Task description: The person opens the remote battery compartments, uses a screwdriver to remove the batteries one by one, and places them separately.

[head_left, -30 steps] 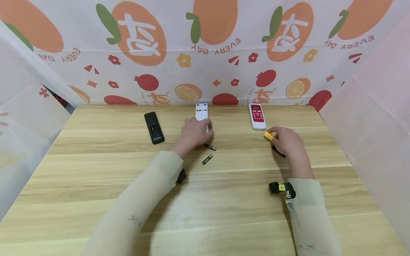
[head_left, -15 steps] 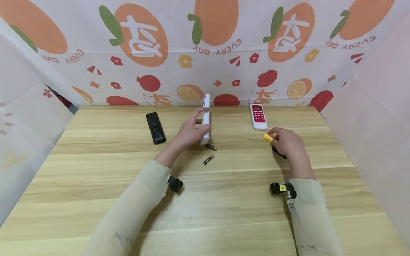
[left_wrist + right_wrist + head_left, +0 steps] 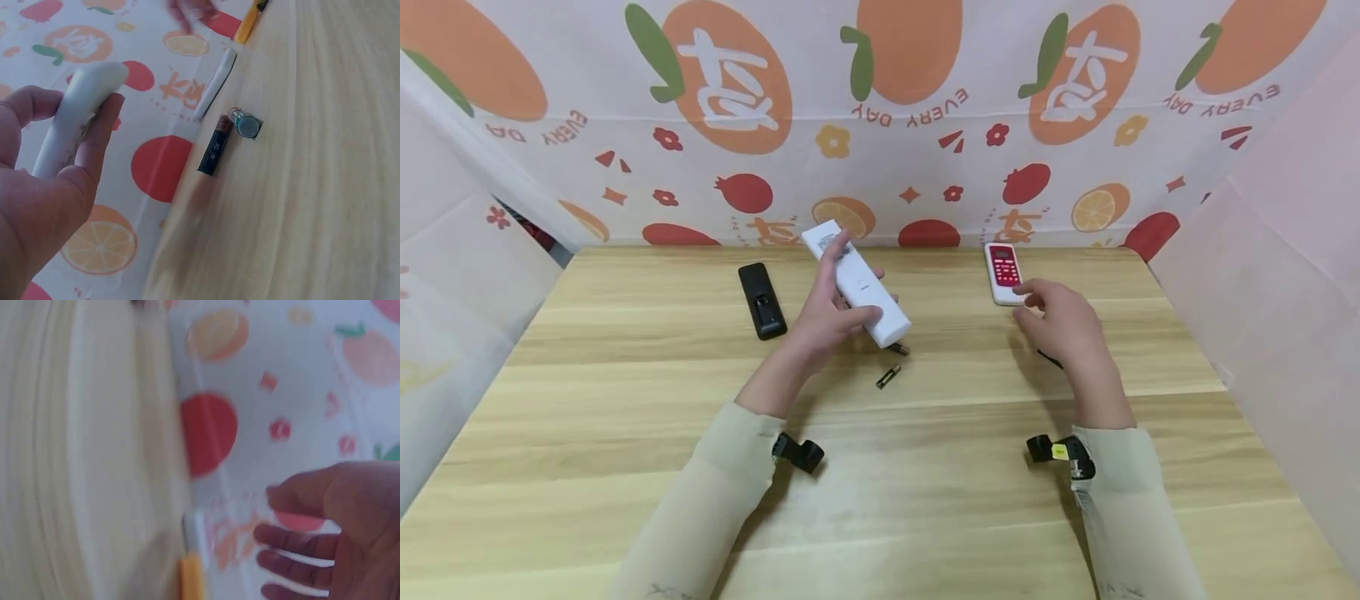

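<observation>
My left hand (image 3: 827,321) holds a white remote control (image 3: 865,287) above the table, tilted, its plain back facing the head camera. In the left wrist view, thumb and fingers grip the remote (image 3: 81,112) by its sides. Two small batteries lie below it: one battery (image 3: 888,377) in plain sight, the other battery (image 3: 901,349) partly covered by the remote. My right hand (image 3: 1063,325) hovers with fingers apart and nothing between them. Beneath it lies a slim yellow-and-black tool, mostly hidden in the head view; its yellow part (image 3: 247,25) shows in the left wrist view.
A black remote (image 3: 762,300) lies back up at the left, its battery slot uncovered. Near the back edge at right is a white remote with a red face (image 3: 1004,275). A fruit-print cloth (image 3: 910,150) hangs behind the wooden table (image 3: 925,500).
My left hand has lifted the white remote off the table and turned its back toward the head camera. My right hand has risen away from the yellow-and-black tool, fingers spreading.
</observation>
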A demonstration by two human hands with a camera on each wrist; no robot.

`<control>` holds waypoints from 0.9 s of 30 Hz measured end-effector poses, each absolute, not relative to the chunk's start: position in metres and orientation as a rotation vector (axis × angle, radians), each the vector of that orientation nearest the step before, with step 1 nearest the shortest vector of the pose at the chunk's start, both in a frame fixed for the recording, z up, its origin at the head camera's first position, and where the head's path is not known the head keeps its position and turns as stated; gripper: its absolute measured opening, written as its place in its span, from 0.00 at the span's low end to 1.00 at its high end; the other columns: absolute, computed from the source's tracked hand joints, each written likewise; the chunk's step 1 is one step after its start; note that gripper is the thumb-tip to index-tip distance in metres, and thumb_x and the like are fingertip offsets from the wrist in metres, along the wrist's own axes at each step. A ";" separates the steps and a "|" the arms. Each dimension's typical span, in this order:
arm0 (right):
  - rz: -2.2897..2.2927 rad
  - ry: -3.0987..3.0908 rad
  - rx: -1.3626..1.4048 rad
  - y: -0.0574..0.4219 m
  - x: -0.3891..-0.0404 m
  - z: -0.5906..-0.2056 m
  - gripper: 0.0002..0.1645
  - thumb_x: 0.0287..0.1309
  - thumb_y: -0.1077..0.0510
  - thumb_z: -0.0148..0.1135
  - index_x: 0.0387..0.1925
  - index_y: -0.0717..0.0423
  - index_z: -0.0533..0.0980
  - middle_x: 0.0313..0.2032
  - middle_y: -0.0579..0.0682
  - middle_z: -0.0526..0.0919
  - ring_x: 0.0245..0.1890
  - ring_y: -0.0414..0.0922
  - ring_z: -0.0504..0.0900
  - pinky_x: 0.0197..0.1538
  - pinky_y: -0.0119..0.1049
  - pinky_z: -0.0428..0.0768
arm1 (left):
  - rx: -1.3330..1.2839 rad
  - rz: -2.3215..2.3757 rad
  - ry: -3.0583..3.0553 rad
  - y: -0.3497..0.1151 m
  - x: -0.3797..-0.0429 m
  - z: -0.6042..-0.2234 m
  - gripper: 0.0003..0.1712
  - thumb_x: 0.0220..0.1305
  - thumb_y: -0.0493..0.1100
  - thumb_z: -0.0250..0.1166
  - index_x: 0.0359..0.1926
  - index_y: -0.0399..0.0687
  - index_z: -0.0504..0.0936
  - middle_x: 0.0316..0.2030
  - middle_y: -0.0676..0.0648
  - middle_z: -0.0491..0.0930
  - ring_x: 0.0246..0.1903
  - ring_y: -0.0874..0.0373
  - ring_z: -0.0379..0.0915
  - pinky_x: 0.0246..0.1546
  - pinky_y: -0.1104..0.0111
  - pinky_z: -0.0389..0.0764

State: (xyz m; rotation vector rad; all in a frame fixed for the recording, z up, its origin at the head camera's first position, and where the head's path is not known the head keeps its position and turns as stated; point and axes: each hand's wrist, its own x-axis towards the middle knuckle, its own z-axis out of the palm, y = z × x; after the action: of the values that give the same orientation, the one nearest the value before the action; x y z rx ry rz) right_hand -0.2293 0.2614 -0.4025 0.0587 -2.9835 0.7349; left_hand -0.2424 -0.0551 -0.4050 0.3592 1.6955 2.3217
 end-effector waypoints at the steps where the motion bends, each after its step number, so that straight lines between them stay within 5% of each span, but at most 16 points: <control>1: 0.804 -2.935 0.109 0.254 -0.227 -0.399 0.20 0.58 0.48 0.57 0.51 0.47 0.74 0.43 0.51 0.79 0.44 0.51 0.75 0.45 0.50 0.72 | 0.388 2.322 1.696 -0.054 -0.239 -0.403 0.58 0.51 0.18 0.57 0.66 0.81 0.47 0.62 0.36 0.57 0.49 0.39 0.73 0.45 0.53 0.74; 9: 1.287 -2.740 0.426 0.200 -0.207 -0.388 0.26 0.54 0.35 0.56 0.52 0.37 0.71 0.37 0.41 0.79 0.36 0.42 0.78 0.37 0.40 0.76 | 0.651 2.134 1.938 -0.036 -0.206 -0.382 0.63 0.51 0.22 0.60 0.69 0.74 0.32 0.63 0.36 0.56 0.53 0.40 0.69 0.47 0.58 0.74; 19: 1.735 -2.740 0.500 0.174 -0.204 -0.394 0.25 0.53 0.36 0.58 0.53 0.37 0.70 0.36 0.48 0.80 0.34 0.47 0.79 0.34 0.43 0.79 | 0.804 1.930 2.055 -0.025 -0.185 -0.370 0.67 0.55 0.32 0.64 0.64 0.72 0.15 0.68 0.41 0.45 0.53 0.51 0.68 0.47 0.59 0.74; 24: 1.703 -2.628 0.459 0.177 -0.203 -0.391 0.18 0.54 0.42 0.61 0.46 0.41 0.76 0.35 0.48 0.78 0.33 0.47 0.76 0.32 0.41 0.77 | 0.861 1.564 2.315 -0.031 -0.187 -0.379 0.64 0.56 0.46 0.65 0.64 0.75 0.17 0.64 0.41 0.57 0.43 0.54 0.75 0.39 0.64 0.77; 27: 1.769 -2.558 0.453 0.177 -0.199 -0.380 0.18 0.57 0.48 0.60 0.48 0.50 0.76 0.40 0.50 0.77 0.34 0.50 0.77 0.33 0.42 0.79 | 0.901 1.346 2.349 -0.039 -0.187 -0.377 0.59 0.58 0.50 0.64 0.65 0.78 0.22 0.63 0.44 0.62 0.44 0.58 0.76 0.42 0.66 0.77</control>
State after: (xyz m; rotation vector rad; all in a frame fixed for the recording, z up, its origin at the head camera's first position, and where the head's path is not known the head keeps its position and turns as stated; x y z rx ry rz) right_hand -0.1986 0.1772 -0.3804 0.4530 -2.5580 1.7687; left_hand -0.1874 -0.0388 -0.3769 0.9012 2.3488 1.3457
